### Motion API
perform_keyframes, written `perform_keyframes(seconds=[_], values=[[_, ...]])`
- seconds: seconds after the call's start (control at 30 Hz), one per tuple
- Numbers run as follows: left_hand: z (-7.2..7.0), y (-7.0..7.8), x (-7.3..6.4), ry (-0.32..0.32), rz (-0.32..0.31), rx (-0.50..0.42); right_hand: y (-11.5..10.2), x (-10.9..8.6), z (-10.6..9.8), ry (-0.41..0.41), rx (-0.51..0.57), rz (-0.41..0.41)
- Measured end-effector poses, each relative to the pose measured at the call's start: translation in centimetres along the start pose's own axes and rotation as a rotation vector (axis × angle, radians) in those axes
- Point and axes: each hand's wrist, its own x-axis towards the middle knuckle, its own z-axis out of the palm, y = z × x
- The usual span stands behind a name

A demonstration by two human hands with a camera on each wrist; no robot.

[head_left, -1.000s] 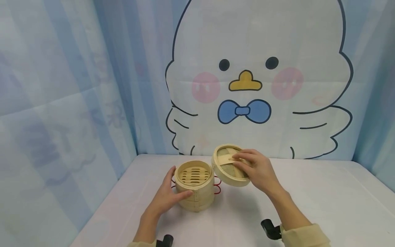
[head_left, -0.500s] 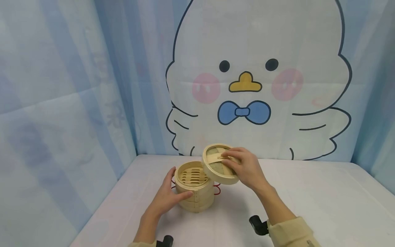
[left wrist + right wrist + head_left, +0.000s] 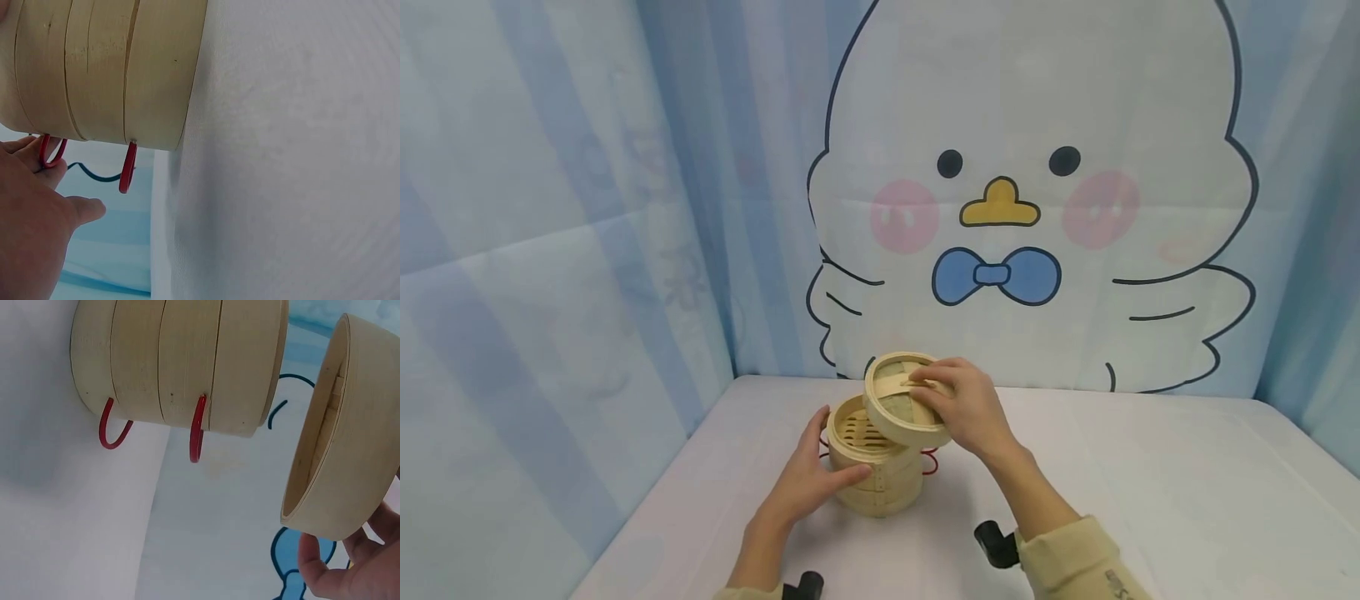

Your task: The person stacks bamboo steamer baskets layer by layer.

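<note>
A round stacked bamboo steamer [image 3: 882, 486] stands on the table, its slatted inner floor [image 3: 855, 432] partly showing at the top. My left hand [image 3: 808, 477] holds its left side, with the thumb across the front and the fingers round the back. Above the steamer's right part, my right hand [image 3: 967, 410] pinches the bamboo lid [image 3: 895, 408] by the strap handle on its top. The lid is tilted and covers part of the opening from the head view. In the right wrist view, a gap separates the lid [image 3: 359, 437] from the steamer [image 3: 184, 362].
Red loop handles [image 3: 196, 440] stick out from the steamer's sides. A pale cloth covers the table [image 3: 1150, 500]. Behind it hangs a curtain [image 3: 1000, 333] with a cartoon bird, and a blue striped curtain [image 3: 565, 333] runs along the left.
My right hand has carried the lid leftward, from beside the steamer to over its right part. The left hand and the steamer have stayed in place.
</note>
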Motion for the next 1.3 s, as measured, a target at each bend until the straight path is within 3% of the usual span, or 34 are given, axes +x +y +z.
perform_keyframes(seconds=[0.43,1.3], values=[[-0.3,-0.1,0.0,-0.001,0.004,-0.002,-1.2,0.0,2.2,0.007,-0.016,-0.013],[-0.3,-0.2,0.3,-0.004,0.019,-0.021,-2.4,0.6,4.2,-0.084,-0.11,0.032]])
